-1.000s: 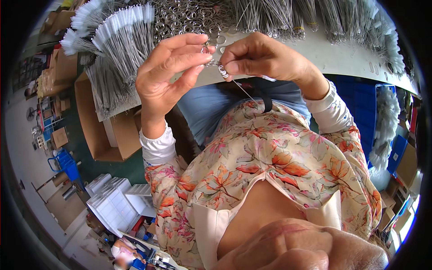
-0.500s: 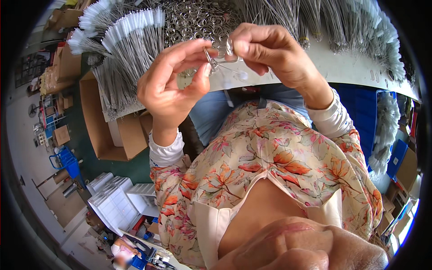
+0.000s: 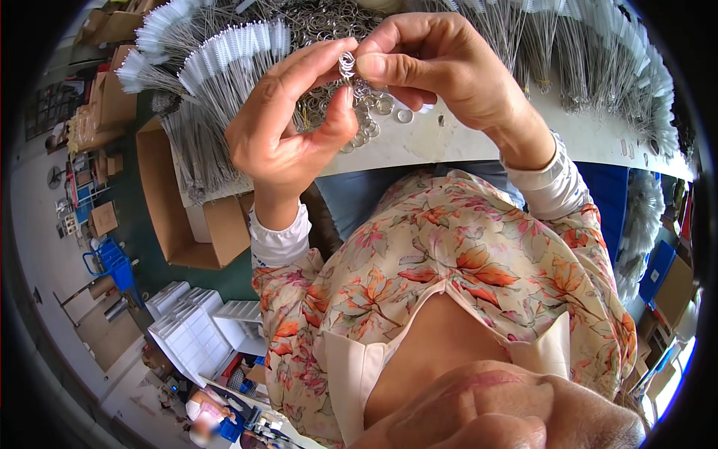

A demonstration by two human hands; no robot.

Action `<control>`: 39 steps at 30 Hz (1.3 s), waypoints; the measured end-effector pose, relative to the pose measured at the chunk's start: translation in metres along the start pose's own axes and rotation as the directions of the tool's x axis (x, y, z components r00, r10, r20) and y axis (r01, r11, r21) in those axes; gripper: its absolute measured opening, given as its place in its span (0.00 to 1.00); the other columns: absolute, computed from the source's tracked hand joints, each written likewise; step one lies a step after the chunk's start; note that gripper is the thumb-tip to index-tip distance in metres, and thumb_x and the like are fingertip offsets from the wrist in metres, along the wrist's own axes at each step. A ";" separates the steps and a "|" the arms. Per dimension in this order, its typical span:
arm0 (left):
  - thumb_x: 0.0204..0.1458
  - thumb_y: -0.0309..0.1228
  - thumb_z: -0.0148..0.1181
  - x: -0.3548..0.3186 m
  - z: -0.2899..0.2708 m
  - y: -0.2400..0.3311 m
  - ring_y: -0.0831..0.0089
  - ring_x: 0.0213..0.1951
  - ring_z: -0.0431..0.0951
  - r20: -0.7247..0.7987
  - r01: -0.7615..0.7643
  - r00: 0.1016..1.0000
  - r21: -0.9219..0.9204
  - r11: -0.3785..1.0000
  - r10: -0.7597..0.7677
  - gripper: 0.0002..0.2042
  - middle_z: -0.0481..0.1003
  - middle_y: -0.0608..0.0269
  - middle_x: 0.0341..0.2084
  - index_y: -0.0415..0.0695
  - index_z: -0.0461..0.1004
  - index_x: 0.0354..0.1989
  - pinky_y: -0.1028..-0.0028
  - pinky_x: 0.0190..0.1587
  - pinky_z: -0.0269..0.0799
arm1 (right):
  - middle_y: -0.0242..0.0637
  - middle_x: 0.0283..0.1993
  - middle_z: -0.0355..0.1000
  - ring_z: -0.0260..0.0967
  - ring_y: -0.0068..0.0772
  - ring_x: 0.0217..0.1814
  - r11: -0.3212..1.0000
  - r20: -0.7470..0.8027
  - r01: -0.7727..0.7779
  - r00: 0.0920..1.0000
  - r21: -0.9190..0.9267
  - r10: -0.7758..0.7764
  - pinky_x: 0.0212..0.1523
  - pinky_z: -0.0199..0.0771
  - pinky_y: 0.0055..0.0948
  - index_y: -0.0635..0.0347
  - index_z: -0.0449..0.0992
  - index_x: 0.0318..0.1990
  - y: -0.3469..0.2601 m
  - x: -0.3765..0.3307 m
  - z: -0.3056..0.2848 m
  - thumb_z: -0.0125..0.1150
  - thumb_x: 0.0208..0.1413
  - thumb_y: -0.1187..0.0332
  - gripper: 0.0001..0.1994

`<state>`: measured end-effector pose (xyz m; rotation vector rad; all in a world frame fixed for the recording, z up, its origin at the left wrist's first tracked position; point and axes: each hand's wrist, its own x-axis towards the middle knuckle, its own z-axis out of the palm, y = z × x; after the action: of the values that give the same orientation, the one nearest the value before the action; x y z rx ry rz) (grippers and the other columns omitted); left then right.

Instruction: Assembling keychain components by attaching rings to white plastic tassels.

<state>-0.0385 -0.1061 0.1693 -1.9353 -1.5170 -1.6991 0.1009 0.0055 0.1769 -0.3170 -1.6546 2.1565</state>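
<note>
Raised over the table edge, my left hand (image 3: 288,131) and my right hand (image 3: 441,71) meet at the fingertips. Between them is a small cluster of shiny metal rings (image 3: 346,66). My left thumb and forefinger close on it from below and above, while my right thumb and forefinger pinch its right side. Whether a wire runs through the rings is too small to tell. Behind my hands lies a heap of loose split rings (image 3: 318,22). One loose ring (image 3: 404,116) sits apart on the white table (image 3: 449,142).
Thin wire brushes with white bristles (image 3: 235,52) are heaped at the left. More brush bundles (image 3: 580,71) line the right. An open cardboard box (image 3: 166,213) stands below the table's left end, near white plastic crates (image 3: 196,337). Another person (image 3: 206,408) is at the lower left.
The ring and wires held between my hands have given way to a tight ring cluster. My right hand has moved left and up, meeting my left fingertips. The blurred white brush tip is gone from view.
</note>
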 end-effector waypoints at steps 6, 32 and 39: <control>0.39 0.15 0.60 -0.003 -0.001 0.007 0.71 0.33 0.79 0.019 0.161 0.987 -0.103 0.982 -0.160 0.14 0.77 0.51 0.33 0.32 0.74 0.38 0.79 0.33 0.76 | 0.24 0.19 0.64 0.55 0.11 0.16 1.000 0.086 -0.019 0.996 -0.019 0.020 0.16 0.51 0.13 0.61 0.75 0.32 -0.001 0.000 -0.009 0.59 0.53 0.64 0.09; 0.41 0.14 0.58 -0.014 0.009 0.015 0.64 0.35 0.78 0.001 0.109 0.994 -0.152 0.982 -0.110 0.14 0.75 0.46 0.35 0.27 0.70 0.39 0.73 0.36 0.78 | 0.24 0.21 0.65 0.55 0.10 0.18 0.999 0.082 -0.019 0.997 0.029 0.016 0.17 0.52 0.12 0.61 0.74 0.32 0.014 -0.026 -0.002 0.58 0.54 0.65 0.09; 0.41 0.12 0.56 -0.010 0.007 0.026 0.68 0.36 0.78 0.030 0.312 0.949 -0.219 0.924 -0.313 0.15 0.75 0.49 0.35 0.27 0.70 0.41 0.75 0.39 0.76 | 0.24 0.23 0.69 0.58 0.10 0.21 0.981 -0.011 0.158 0.987 -0.110 -0.160 0.22 0.60 0.13 0.64 0.75 0.34 0.024 -0.027 0.000 0.58 0.54 0.67 0.08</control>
<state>-0.0134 -0.1192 0.1714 -1.8604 -1.7827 -2.0836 0.1209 -0.0121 0.1526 -0.2277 -1.7282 1.9459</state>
